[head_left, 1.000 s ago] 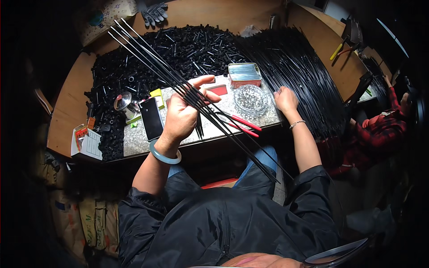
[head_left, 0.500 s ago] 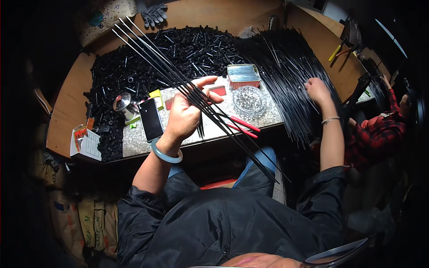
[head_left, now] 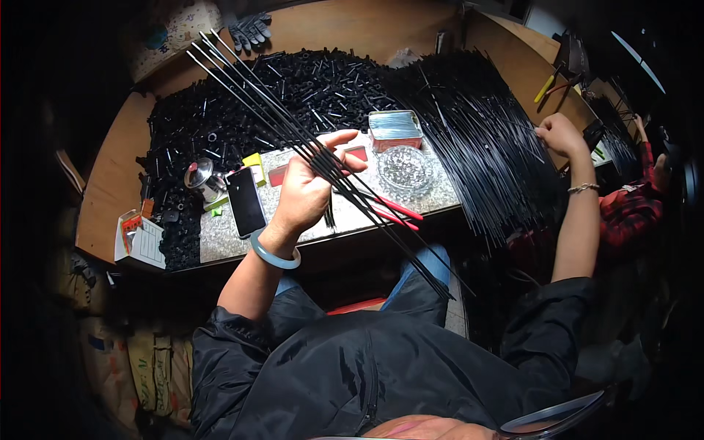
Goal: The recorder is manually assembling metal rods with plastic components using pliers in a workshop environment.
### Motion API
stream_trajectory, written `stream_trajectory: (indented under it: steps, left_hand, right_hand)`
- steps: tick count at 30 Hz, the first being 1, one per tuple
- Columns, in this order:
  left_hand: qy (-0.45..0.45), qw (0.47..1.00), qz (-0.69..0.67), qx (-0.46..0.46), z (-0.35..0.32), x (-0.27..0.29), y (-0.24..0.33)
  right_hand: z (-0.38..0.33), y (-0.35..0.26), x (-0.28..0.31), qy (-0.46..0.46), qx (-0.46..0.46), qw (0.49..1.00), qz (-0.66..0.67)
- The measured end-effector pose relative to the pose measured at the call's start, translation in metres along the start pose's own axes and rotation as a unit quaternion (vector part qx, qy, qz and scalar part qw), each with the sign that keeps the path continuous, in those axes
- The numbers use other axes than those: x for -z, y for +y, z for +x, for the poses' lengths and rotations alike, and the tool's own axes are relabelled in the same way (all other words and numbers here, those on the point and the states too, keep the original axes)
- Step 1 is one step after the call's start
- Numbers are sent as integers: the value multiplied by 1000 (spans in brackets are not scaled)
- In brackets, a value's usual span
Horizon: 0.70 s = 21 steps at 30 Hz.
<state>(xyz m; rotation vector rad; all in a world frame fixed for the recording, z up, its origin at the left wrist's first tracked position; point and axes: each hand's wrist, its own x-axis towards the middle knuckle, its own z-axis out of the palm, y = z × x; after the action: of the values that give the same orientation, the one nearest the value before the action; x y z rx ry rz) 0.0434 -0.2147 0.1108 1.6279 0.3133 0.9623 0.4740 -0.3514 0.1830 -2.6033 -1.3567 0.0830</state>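
Observation:
My left hand (head_left: 304,194) is closed round a slanting bunch of long thin black rods (head_left: 275,117), above the pale worktop (head_left: 227,249). Their far ends look silvery, while the near ends reach over my knees. At the right edge of a broad pile of similar black rods (head_left: 484,139) is my right hand (head_left: 563,136), its fingers pinched together. What they hold, if anything, cannot be made out. Under the bunch lies a red-handled tool (head_left: 400,207), its working end hidden. Beside it stand a clear ridged dish (head_left: 405,172) and a tin of thin silvery wires (head_left: 394,130).
A heap of short black tubular parts (head_left: 220,110) fills the left and back. A phone (head_left: 246,203), a shiny metal container (head_left: 204,176) and a white box (head_left: 139,242) sit left. Yellow-handled pliers (head_left: 544,89) lie right; a person in a checked sleeve (head_left: 634,213) is beyond.
My right hand has moved right and slightly up, from over the rod pile to its right edge. My left hand and its bunch stay almost in place.

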Motion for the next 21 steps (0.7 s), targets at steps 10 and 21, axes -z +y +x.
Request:
stream_trajectory:
  steps: [10, 21]
  left_hand:
    - [-3, 1000, 12, 6, 2, 0, 1]
    - [56, 996, -75, 10, 9, -4, -5]
  right_hand:
    - [-23, 16, 88, 19, 0, 1000, 3]
    - [-85, -55, 73, 107, 153, 964, 190]
